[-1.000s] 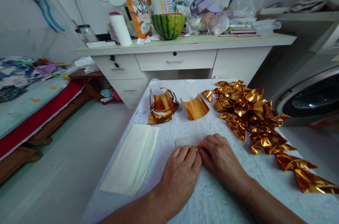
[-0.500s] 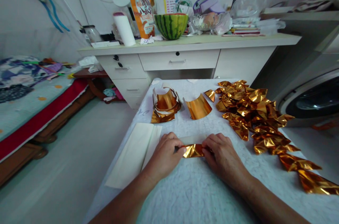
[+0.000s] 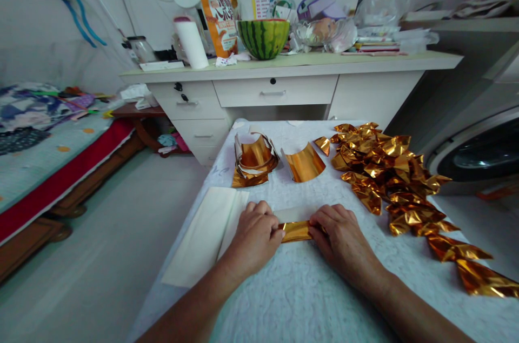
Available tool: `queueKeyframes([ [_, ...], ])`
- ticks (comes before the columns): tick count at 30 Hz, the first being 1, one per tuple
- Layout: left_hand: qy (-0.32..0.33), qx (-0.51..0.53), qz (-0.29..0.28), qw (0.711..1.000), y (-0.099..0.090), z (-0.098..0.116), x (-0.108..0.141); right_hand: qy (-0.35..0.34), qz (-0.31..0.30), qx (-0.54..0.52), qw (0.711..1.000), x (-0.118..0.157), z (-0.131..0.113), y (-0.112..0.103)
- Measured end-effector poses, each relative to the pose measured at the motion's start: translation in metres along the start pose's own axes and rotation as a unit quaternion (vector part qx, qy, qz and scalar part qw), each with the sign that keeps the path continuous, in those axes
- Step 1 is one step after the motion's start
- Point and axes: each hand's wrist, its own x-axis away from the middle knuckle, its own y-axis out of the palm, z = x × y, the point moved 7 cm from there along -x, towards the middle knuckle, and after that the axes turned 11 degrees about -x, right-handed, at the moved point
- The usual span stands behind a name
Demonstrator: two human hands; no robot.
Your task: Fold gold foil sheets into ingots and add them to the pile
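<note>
Between my hands lies a narrow folded strip of gold foil paper point(image 3: 297, 231), close to the cloth-covered table. My left hand point(image 3: 257, 232) pinches its left end between thumb and fingers. On the other end, my right hand point(image 3: 338, 232) is closed in the same way. A pale sheet edge point(image 3: 295, 214) shows just behind the strip. Beyond it stand a curled stack of gold foil sheets point(image 3: 254, 159) and one curved gold sheet point(image 3: 304, 163). White paper sheets point(image 3: 203, 235) rest left of my left hand.
Many folded gold foil pieces point(image 3: 377, 165) are heaped along the table's right side. Behind the table point(image 3: 284, 300) is a white desk point(image 3: 275, 92) bearing a halved watermelon point(image 3: 263, 38), an orange pouch point(image 3: 219, 13) and a paper roll point(image 3: 192, 43). A washing machine point(image 3: 478, 116) stands at right.
The foil strip between my hands has gone from crumpled-looking to flatter and smoother. Both hands stay in nearly the same place, still gripping its ends.
</note>
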Motion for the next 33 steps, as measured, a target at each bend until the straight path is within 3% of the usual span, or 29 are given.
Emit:
queueKeyframes([
  [4, -0.005, -0.019, 0.009, 1.000, 0.003, -0.001, 0.000, 0.012, 0.001, 0.007, 1.000, -0.001, 0.001, 0.001],
  [7, -0.019, -0.022, 0.056, 0.998, -0.003, -0.002, 0.002, 0.016, 0.004, 0.011, 1.000, -0.003, 0.002, 0.003],
  [9, 0.011, -0.011, 0.080, 0.997, -0.007, 0.005, 0.004, 0.015, 0.007, 0.012, 1.000, -0.003, 0.002, 0.003],
  [12, 0.115, 0.007, 0.049, 0.992, -0.005, 0.025, 0.006, 0.015, 0.014, 0.015, 1.000, -0.002, 0.002, 0.003],
  [15, 0.170, -0.018, 0.016, 0.985, 0.002, 0.037, 0.007, 0.012, 0.016, 0.010, 1.000, -0.002, 0.003, 0.003],
  [33, 0.231, -0.148, 0.025, 0.961, 0.021, 0.055, 0.018, 0.024, 0.110, -0.063, 0.992, 0.001, 0.034, 0.004],
])
